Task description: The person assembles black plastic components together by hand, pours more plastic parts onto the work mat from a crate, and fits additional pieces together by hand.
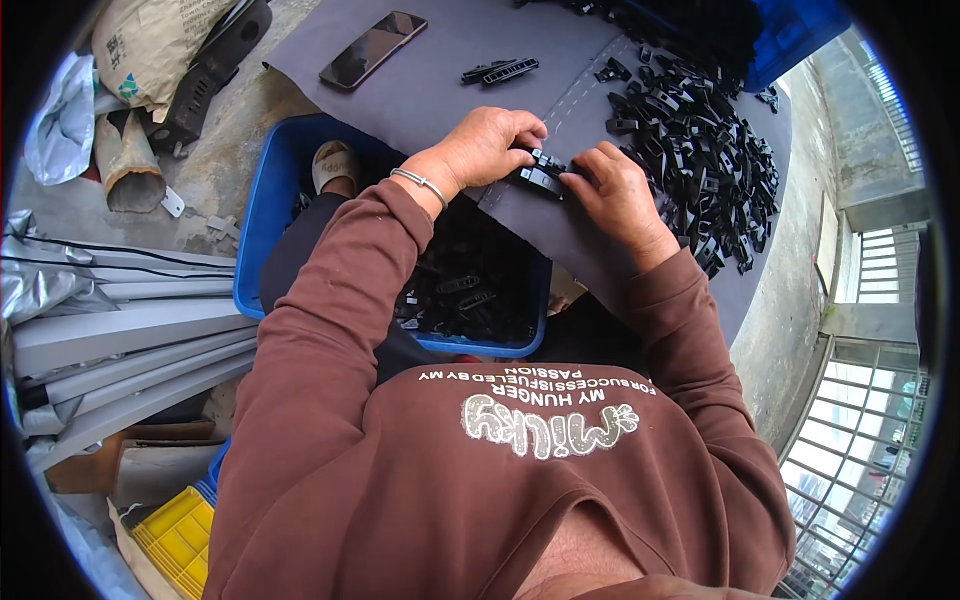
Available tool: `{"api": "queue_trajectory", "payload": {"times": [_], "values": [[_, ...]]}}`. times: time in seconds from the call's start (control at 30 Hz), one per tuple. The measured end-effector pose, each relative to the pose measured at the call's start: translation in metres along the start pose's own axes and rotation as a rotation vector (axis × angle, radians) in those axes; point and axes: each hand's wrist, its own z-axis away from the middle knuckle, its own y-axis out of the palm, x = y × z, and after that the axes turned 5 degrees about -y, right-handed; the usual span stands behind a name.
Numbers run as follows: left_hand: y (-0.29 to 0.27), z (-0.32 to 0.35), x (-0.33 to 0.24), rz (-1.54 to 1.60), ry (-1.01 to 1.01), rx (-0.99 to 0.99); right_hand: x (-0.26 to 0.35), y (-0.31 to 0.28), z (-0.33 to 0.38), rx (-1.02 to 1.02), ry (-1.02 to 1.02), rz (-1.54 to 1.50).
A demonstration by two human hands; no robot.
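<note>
Near the front edge of the grey-covered table (pixel 430 112), my left hand (pixel 480 148) and my right hand (pixel 618 192) meet over a small black plastic part (pixel 542 178) with shiny faces. The left hand pinches its left end between thumb and fingers. My right thumb and fingers close on its right end. Fingers partly hide the part, so I cannot tell whether it is one piece or two joined. Further back on the cover lie a couple of slim black plastic strips (pixel 500 71). A large heap of similar black parts (pixel 700 160) spreads to the right.
Below the table edge stands a blue bin (pixel 256 215) with black pieces inside. A phone (pixel 373 50) lies at the table's back left. A blue crate (pixel 800 40) sits at the far right. Grey panels (pixel 130 335) and a yellow crate (pixel 175 535) are at the left.
</note>
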Motion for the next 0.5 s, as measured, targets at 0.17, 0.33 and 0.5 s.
{"api": "queue_trajectory", "payload": {"times": [0.17, 0.33, 0.5], "values": [[-0.005, -0.002, -0.003, -0.050, -0.024, 0.052, -0.003, 0.019, -0.016, -0.014, -0.072, 0.033], [-0.013, -0.004, -0.013, -0.035, -0.099, 0.192, -0.003, -0.006, -0.006, 0.118, -0.035, -0.016], [-0.020, -0.018, 0.008, -0.557, -0.043, -0.474, -0.015, -0.032, 0.016, -0.029, 0.204, 0.448]]}}
